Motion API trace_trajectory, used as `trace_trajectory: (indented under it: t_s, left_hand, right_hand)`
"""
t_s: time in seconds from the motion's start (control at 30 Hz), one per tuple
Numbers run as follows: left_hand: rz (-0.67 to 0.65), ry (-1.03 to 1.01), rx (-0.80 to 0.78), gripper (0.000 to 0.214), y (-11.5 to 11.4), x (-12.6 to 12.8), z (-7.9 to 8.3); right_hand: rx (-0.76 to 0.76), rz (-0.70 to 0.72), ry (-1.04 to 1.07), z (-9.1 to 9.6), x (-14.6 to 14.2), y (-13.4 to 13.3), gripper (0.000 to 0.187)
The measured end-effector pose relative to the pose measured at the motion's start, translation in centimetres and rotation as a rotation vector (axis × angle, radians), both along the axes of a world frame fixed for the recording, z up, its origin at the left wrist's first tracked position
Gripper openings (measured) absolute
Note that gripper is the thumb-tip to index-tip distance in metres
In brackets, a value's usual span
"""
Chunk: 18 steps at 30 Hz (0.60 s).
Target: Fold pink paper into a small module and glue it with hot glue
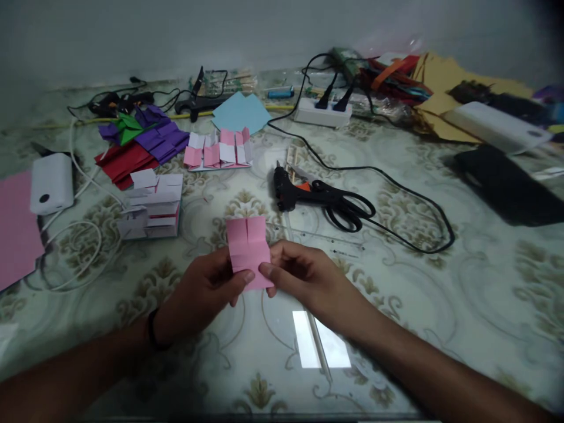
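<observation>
Item in hand: a small pink folded paper piece (pixel 248 249), squarish. We note a vertical slit or crease dividing its upper half into two flaps and a horizontal fold across its middle. It is held up just above the patterned glass-topped bench (pixel 440 305), near the centre of the view. The left hand (pixel 202 296) and the right hand (pixel 304 273) meet at its lower part, and the fingers (pixel 244 277) of both are closed on it, pinching it from either side. Its bottom edge is partly hidden behind those fingertips.

Behind it we list a clear plastic ruler (pixel 321 238), hard to make out against the glass, a black glue gun (pixel 288 191), and black-handled scissors (pixel 350 211). To the left stands a stack of white and pink folded pieces (pixel 152 205). Further back lie a row of pink and white folded pieces (pixel 219 150), purple folded papers (pixel 161 138) and a light blue paper sheet (pixel 241 113). A large pink sheet (pixel 15 229) is cut off by the left edge. The objects at the far right are blurred, and we cannot identify them with confidence. Both forearms run out of the lower frame.
</observation>
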<state>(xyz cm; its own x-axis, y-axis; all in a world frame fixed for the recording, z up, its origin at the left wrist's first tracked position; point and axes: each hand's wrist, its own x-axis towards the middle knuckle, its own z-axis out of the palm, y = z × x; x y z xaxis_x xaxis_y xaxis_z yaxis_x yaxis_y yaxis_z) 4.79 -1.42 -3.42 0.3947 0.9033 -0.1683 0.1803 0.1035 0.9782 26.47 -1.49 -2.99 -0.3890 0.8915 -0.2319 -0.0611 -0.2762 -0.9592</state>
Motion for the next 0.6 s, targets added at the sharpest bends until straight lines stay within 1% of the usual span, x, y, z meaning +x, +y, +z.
trace_trajectory:
  t_s: [0.1, 0.2, 0.27, 0.37, 0.47, 0.6]
  left_hand:
    - [-0.030, -0.010, -0.037, 0.016, 0.04, -0.09, 0.09]
    - [-0.053, 0.000, -0.042, 0.020, 0.08, -0.11, 0.22]
    - [-0.072, 0.029, -0.019, 0.021, 0.11, -0.14, 0.26]
    - [-0.118, 0.076, 0.020, 0.022, 0.16, -0.23, 0.27]
    - [-0.145, 0.076, 0.000, 0.022, 0.25, -0.29, 0.29]
    - [-0.133, 0.032, -0.044, 0.024, 0.38, -0.21, 0.45]
  right_hand:
    - [0.105, -0.051, -0.072, 0.06, 0.31, 0.08, 0.025]
    - [0.161, -0.032, -0.125, 0.03, 0.44, 0.14, 0.016]
    - [0.165, 0.014, -0.125, -0.02, 0.28, 0.02, 0.012]
    - [0.162, 0.059, -0.086, -0.12, -0.23, -0.33, 0.015]
    - [0.147, 0.059, -0.064, -0.15, -0.53, -0.51, 0.016]
    - [0.114, 0.042, -0.073, 0.07, -0.29, -0.32, 0.021]
